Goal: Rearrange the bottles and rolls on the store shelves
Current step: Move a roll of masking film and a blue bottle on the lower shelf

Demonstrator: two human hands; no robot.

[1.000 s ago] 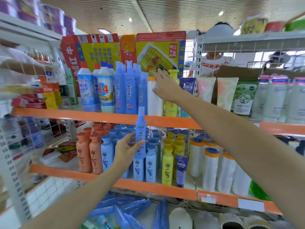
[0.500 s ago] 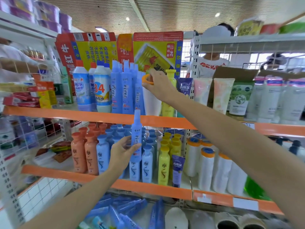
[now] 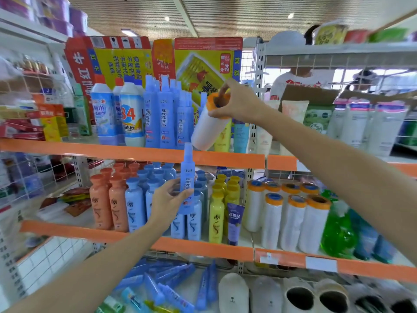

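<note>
Pinched at its orange-capped end, the white plastic-film roll (image 3: 208, 124) hung tilted in the right hand (image 3: 239, 102) above the upper shelf's front edge (image 3: 135, 152); such a slight hold risked dropping it. Left hand (image 3: 168, 199) gripped a slim blue spray bottle (image 3: 187, 177).

Both grips (image 3: 237, 102) (image 3: 169, 199) closed, raised

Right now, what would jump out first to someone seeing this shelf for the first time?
Probably the right hand gripping a tilted white roll with an orange end above the upper shelf. Below, the left hand holds a slim blue spray bottle upright before the shampoo bottles.
</note>
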